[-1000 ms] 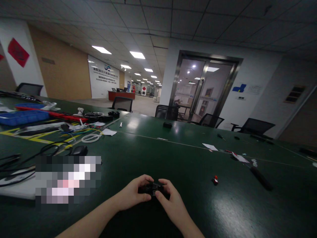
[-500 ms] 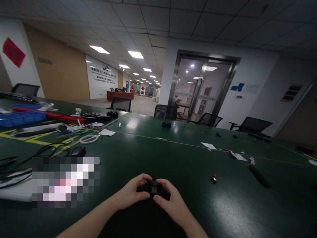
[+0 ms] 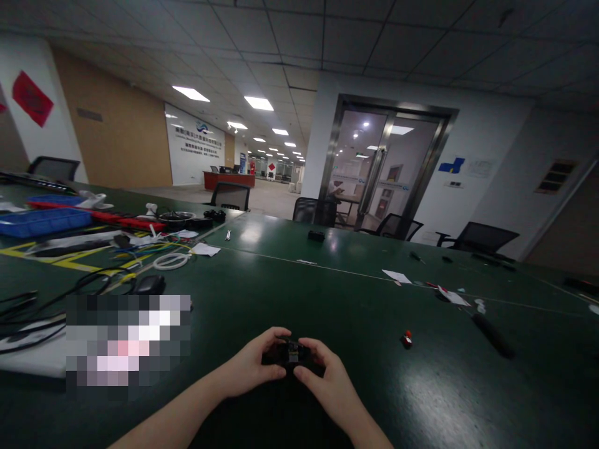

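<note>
A small black device [image 3: 293, 353] with lighter parts in its middle is held low in front of me, at the near side of the green table. My left hand [image 3: 257, 365] closes on its left end, thumb below and fingers above. On the other end, my right hand [image 3: 322, 374] grips it the same way. Both thumb tips come close together at the device's near edge. Its ends are hidden by my fingers, and its exact kind is too dark to make out.
The green table [image 3: 355, 299] carries a red-and-white small item [image 3: 407, 338], a black-handled tool [image 3: 491, 333] and papers [image 3: 397, 276] on the right. Cables, a black computer mouse [image 3: 150, 285], a blue tray [image 3: 44, 222] and a blurred-out patch lie left. Another black part [image 3: 316, 235] sits farther back.
The head view has turned slightly left, so the surroundings sit a little farther right. Both hands keep their hold on the black device, which looks tilted slightly differently.
</note>
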Demonstrator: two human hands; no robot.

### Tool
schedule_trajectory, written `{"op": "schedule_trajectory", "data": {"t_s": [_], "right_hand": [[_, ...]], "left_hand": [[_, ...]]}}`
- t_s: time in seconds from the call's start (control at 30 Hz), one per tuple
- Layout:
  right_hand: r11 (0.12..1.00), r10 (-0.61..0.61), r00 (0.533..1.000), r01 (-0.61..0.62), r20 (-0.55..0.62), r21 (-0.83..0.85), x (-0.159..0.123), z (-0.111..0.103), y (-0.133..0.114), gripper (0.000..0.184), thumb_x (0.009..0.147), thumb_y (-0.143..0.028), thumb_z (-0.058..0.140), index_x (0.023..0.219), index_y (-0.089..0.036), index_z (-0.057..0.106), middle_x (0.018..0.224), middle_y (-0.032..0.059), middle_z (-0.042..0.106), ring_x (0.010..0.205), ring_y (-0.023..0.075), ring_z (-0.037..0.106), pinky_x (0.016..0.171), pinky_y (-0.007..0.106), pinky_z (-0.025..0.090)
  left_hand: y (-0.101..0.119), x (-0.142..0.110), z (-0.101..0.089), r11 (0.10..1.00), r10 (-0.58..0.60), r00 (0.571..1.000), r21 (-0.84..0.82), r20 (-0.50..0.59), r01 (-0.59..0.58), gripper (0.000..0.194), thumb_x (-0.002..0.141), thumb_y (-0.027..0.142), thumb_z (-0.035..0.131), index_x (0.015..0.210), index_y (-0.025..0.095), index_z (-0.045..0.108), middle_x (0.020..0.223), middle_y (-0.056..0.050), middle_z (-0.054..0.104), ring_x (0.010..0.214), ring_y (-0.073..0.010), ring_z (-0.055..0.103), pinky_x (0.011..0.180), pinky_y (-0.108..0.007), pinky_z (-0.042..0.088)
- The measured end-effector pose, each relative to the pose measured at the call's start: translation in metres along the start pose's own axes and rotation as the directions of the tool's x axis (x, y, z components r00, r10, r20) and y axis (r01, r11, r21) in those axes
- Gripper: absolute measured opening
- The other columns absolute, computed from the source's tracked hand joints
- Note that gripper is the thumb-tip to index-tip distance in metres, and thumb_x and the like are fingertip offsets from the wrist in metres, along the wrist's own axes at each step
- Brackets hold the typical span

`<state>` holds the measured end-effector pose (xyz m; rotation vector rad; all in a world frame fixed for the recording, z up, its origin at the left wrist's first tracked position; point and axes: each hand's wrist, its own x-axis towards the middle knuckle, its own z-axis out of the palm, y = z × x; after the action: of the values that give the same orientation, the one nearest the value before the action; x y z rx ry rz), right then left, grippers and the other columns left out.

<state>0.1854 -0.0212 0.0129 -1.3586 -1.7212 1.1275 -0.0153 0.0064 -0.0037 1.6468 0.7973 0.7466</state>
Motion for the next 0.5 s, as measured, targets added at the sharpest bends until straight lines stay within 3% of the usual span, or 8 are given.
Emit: {"op": "schedule_trajectory", "data": {"t_s": [0.2, 0.5], "right_hand": [[1.000, 0.016, 1.000, -0.016, 0.007, 0.004, -0.0018, -0.0007, -0.0065, 0.043, 0.070, -0.029, 0.062, 0.112, -0.023, 0.055, 0.109, 0.0022, 0.061, 0.106, 0.0216, 0.053, 0.091, 0.034, 0.040], [0.999, 0.032, 0.999, -0.032, 0.005, 0.013, -0.0031, 0.0004, -0.0070, 0.044, 0.070, -0.028, 0.062, 0.113, -0.024, 0.054, 0.113, 0.0016, 0.059, 0.110, 0.0217, 0.051, 0.094, 0.036, 0.038]], "left_hand": [[0.0032, 0.0002, 0.0004, 0.999, -0.011, 1.000, -0.030, -0.003, 0.011, 0.059, 0.070, 0.007, 0.062, 0.121, 0.024, 0.038, 0.112, -0.003, 0.056, 0.107, -0.0217, 0.054, 0.092, -0.038, 0.040], [0.0078, -0.0012, 0.0005, 1.000, 0.020, 1.000, 0.018, 0.025, -0.020, 0.040, 0.074, 0.011, 0.060, 0.110, 0.022, 0.046, 0.110, -0.003, 0.057, 0.106, -0.0216, 0.053, 0.092, -0.037, 0.039]]}}
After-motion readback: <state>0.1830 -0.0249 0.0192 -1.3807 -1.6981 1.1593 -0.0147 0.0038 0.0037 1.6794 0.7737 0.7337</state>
